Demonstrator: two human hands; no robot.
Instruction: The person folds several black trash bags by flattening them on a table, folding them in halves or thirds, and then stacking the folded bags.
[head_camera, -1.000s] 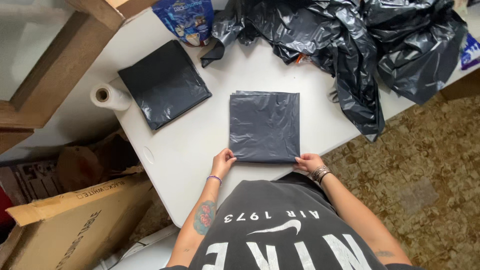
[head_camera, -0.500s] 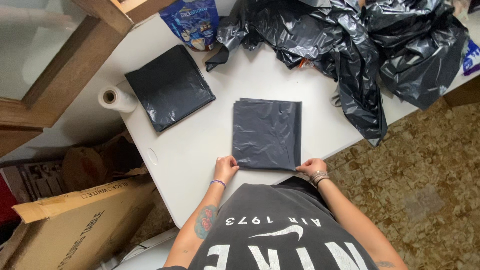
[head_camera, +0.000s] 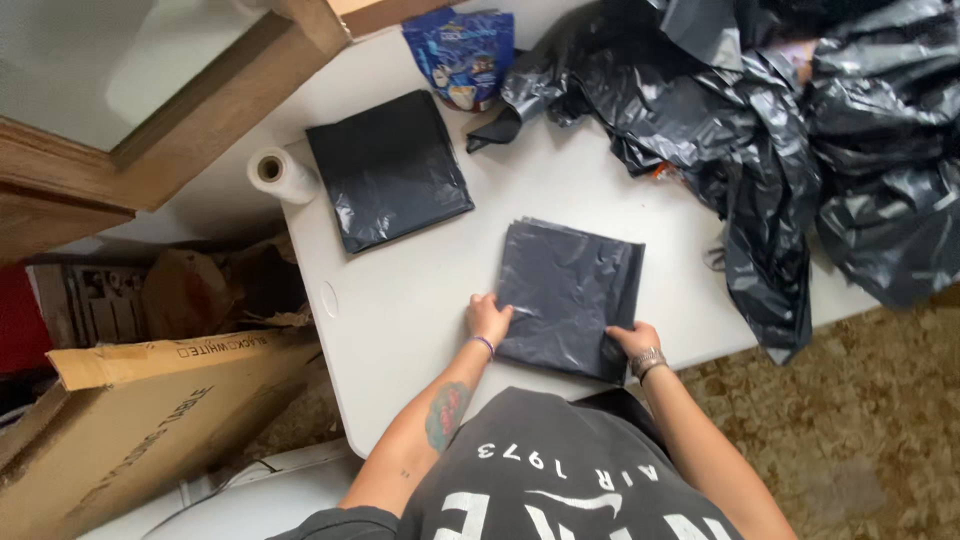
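— Since a moment ago the folded bag (head_camera: 568, 296) sits skewed, its far edge swung toward the right of the frame, and both hands have stayed on its near corners.

— Where is it now?

— Centre of the frame, flat on the white counter (head_camera: 400, 330), close to the near edge. The left hand (head_camera: 488, 318) lies on the lower left corner, fingers bent down onto the plastic. The right hand (head_camera: 634, 342) covers the lower right corner; whether it pinches the layers or only presses, I cannot tell.

— How would that bag handle?

— Light and limp, I'd judge, with a slick, thin film. Several layers show at the right edge, so they would slide over one another. Best taken at the corners or along a folded edge, pressed flat, not lifted by the middle.

— What lies around it?

— A second folded bag (head_camera: 388, 170) up and to the left, well apart. Just left of that, a white roll (head_camera: 282, 176) at the counter's edge. A blue pouch (head_camera: 462, 52) stands at the top centre. Loose black bags (head_camera: 760, 130) heap across the upper right and hang over the counter's right edge.

— Room to move?

— Bare counter left of the bag and between the two folded ones. Less to the right, where the heap comes near. A cardboard box (head_camera: 140, 420) lies at lower left on the floor.
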